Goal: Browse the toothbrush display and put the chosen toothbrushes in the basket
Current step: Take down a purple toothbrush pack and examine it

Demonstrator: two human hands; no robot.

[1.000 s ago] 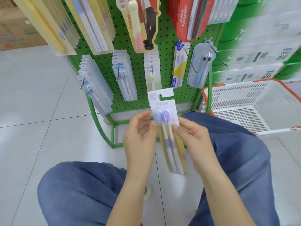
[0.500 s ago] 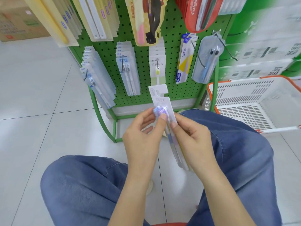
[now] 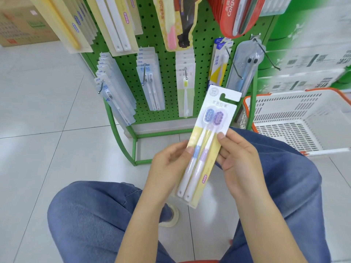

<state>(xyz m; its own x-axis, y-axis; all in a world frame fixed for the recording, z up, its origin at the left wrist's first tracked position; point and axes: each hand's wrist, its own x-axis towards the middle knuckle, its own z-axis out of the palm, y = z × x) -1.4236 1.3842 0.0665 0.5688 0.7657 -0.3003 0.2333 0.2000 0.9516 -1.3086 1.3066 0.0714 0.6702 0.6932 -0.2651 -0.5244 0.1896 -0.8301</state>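
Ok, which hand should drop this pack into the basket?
Right, probably. The right hand already pinches the toothbrush pack on the side nearest the basket; the left hand would have to cross over.

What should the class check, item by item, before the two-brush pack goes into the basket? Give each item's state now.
1. Pack held: ok, left hand and right hand both grip the toothbrush pack.
2. Both brushes in the pack: ok, blue and purple heads show.
3. Basket within view, to the right: ok.
4. Basket opening unobstructed: ok.
5. Basket has room: ok, the visible floor is bare.
6. Pack seal undamaged: cannot tell.
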